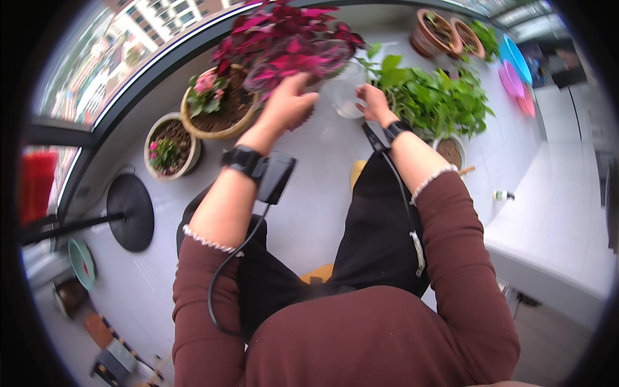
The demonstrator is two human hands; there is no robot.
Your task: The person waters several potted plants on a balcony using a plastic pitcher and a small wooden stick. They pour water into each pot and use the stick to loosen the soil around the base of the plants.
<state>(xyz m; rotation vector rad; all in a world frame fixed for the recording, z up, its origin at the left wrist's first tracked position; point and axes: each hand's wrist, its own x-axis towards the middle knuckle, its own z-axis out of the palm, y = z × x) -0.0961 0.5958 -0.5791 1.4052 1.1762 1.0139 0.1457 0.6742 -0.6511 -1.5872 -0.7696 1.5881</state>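
Note:
My left hand is at the lower edge of a coleus with magenta leaves; its thumb is apart from the fingers, but the fingertips are partly hidden, so a hold cannot be made out. My right hand is half curled beside a clear plastic container; whether it touches the container is unclear. Right of that hand grows a leafy green potted plant. A pink-flowered plant in a round yellowish pot stands left of my left hand.
A smaller flower pot and a black round stand base are on the left. Terracotta pots stand at the back right, near blue and pink basins. A white counter borders the right side.

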